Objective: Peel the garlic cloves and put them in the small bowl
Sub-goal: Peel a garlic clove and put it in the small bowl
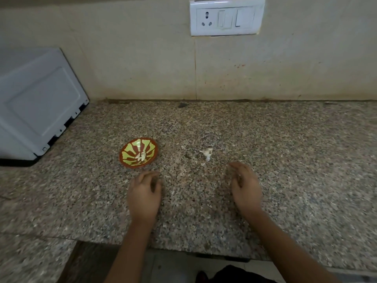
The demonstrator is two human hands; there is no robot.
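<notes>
A small bowl (130, 159) with a red and yellow-green pattern sits on the granite counter, left of centre. Pale peeled garlic cloves (142, 156) lie in its middle. To its right a little heap of white garlic skins or pieces (207, 153) lies on the counter. My left hand (143, 194) hovers just below the bowl, fingers loosely curled, holding nothing. My right hand (245, 186) hovers below the heap, fingers loosely bent; a small pale speck shows by its fingers, too blurred to tell what it is.
A white appliance (38, 107) stands on the counter at the far left against the wall. A switch and socket plate (226, 17) is on the wall above. The counter's front edge (183, 250) runs under my forearms.
</notes>
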